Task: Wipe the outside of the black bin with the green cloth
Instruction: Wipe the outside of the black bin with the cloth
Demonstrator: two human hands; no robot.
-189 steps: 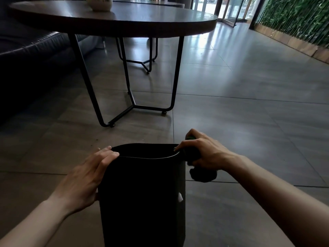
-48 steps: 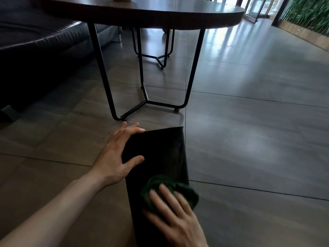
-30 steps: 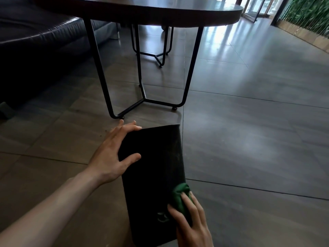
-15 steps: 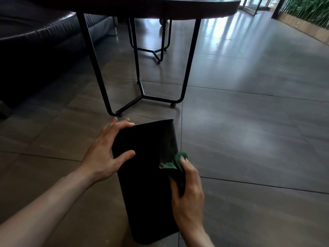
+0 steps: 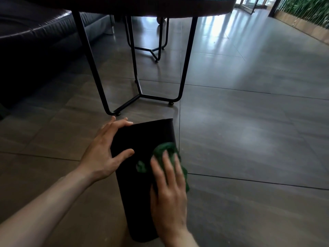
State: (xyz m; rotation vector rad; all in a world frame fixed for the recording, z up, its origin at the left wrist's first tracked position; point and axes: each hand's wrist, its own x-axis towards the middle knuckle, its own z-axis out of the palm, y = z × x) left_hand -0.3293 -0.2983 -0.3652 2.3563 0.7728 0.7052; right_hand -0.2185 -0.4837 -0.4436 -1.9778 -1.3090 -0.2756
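1. nearest the camera, at 6 o'clock, the right hand (image 5: 168, 191) is pressing the green cloth (image 5: 164, 154) flat-fingered against the upward face of the black bin (image 5: 142, 139); nothing is being pinched.
2. at 9 o'clock of the cloth, the left hand (image 5: 105, 148) is bracing the bin's left edge, fingers spread and straight.
3. the bin is lying tipped on the tiled floor (image 5: 249, 139).
4. beyond, at 12 o'clock, the round table (image 5: 178, 6) is standing.
5. wiping is looking midway; the hidden sides are probably still waiting.
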